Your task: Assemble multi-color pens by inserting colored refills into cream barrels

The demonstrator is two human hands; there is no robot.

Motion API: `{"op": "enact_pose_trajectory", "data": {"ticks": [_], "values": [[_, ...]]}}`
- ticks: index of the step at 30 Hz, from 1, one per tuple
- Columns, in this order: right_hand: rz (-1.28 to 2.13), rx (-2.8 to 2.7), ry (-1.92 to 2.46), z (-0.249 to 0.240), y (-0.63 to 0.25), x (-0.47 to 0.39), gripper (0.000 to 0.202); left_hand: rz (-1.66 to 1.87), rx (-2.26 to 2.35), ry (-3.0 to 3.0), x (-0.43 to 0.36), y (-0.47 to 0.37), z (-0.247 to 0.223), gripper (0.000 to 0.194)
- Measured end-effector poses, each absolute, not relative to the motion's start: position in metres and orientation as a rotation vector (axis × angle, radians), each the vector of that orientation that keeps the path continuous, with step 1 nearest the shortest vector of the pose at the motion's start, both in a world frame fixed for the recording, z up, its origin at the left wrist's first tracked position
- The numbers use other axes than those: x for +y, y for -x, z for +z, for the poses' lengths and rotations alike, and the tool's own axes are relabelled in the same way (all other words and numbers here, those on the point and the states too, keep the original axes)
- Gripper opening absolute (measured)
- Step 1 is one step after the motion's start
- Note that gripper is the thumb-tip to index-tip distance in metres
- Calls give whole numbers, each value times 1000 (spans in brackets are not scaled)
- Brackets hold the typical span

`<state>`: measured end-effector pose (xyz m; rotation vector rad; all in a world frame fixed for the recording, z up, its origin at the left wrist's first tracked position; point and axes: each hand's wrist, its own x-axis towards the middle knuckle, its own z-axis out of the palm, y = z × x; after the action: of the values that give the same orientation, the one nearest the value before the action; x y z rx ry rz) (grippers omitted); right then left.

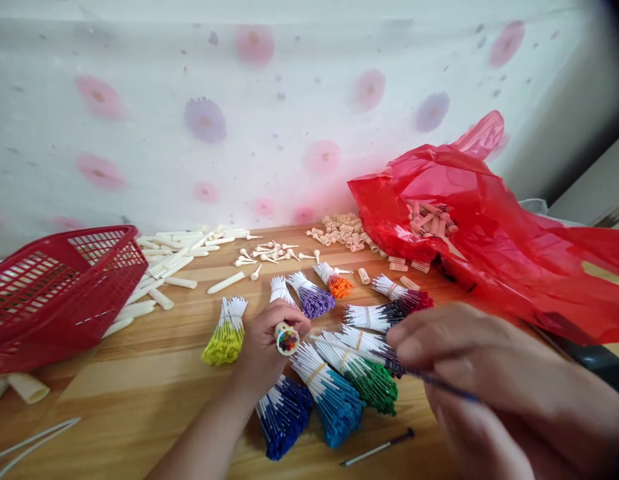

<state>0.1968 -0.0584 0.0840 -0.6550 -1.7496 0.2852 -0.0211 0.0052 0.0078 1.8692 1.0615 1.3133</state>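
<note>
My left hand (263, 333) is closed around a cream pen barrel (287, 340), its open end toward me with several coloured tips inside. On the right, my right hand (494, 373), smeared by motion, pinches a thin dark-ended pen refill (439, 383). Rubber-banded refill bundles fan out around the left hand: yellow (223, 340), purple (315, 300), orange (338, 283), dark red (414, 299), black (389, 315), green (377, 385), light blue (338, 408) and dark blue (284, 417). A single dark-tipped refill (379, 447) lies loose at the front.
A red basket (109, 267) stands at the left beside a pile of cream barrels (182, 267). Small cream pointed parts (272, 252) lie at the back, near peach slotted pieces (342, 230). A red plastic bag (489, 220) at the right holds more pieces.
</note>
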Motion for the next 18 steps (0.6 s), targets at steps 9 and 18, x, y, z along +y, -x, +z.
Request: {"op": "enact_pose_trajectory", "data": {"ticks": [9, 18], "values": [[303, -1884, 583, 89, -184, -58, 42, 1355, 1014, -1914, 4, 19, 9, 9], [113, -1782, 640, 75, -163, -58, 17, 1349, 1051, -1963, 4, 18, 5, 5]]}}
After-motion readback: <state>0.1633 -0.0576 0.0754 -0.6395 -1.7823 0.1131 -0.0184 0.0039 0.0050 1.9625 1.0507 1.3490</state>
